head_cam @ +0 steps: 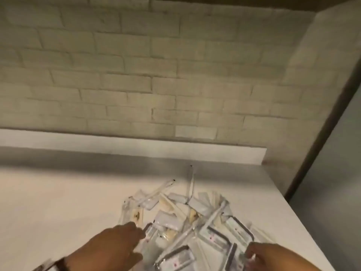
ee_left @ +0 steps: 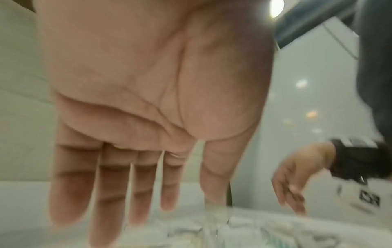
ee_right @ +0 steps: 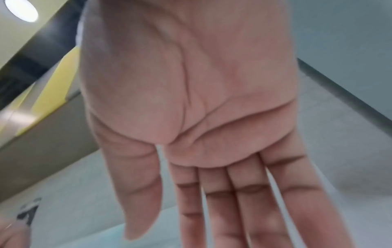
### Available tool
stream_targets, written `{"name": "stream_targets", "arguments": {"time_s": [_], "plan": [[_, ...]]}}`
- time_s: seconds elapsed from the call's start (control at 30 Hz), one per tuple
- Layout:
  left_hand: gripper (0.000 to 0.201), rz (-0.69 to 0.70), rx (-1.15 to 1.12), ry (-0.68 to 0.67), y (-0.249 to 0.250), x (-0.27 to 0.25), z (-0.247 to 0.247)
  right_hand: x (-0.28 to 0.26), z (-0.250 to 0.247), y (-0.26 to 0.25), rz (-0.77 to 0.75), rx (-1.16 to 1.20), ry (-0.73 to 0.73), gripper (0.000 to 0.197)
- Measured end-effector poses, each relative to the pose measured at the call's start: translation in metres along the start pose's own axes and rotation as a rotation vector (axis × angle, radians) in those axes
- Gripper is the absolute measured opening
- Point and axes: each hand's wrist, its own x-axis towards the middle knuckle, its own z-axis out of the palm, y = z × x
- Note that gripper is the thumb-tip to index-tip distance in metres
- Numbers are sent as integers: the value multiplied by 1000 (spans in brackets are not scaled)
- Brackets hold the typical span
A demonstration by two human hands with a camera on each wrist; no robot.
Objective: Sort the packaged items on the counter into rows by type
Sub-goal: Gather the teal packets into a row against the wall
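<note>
A jumbled pile of clear-wrapped packaged items (head_cam: 181, 216) lies on the white counter (head_cam: 58, 202): flat black-rimmed packets (head_cam: 220, 237), small white sachets (head_cam: 176, 198) and long thin wrapped sticks (head_cam: 190, 184). My left hand (head_cam: 119, 243) reaches over the pile's left edge, fingers straight and spread (ee_left: 110, 193), holding nothing. My right hand (head_cam: 273, 255) hovers at the pile's lower right, palm down, fingers straight (ee_right: 244, 209), also empty. The pile shows blurred under the left hand (ee_left: 233, 229).
A white brick wall (head_cam: 156, 75) and a low white ledge (head_cam: 136, 145) back the counter. The counter's right edge (head_cam: 304, 218) runs diagonally, with a grey panel (head_cam: 332, 173) beyond it. Bare counter stretches left of the pile.
</note>
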Motion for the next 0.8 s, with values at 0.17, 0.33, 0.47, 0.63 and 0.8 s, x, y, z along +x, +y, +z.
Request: {"name": "stream_targets", "arguments": {"time_s": [0.17,0.33,0.47,0.63,0.8], "plan": [[55,-106,98,-14,36,47,-9,19,12,-36,-103,-439,-183,32],[56,-229,201,-68,48,58,2,38,24,-43,-140,-503,-188,33],[53,-255,236,-57,51,62,4,65,41,-61,-202,-591,-180,40],[67,-349,63,-93,45,64,12,86,68,-74,-242,-643,-124,54],[44,-408,-72,-19,38,63,9,97,54,-69,-266,-517,-55,54]]}}
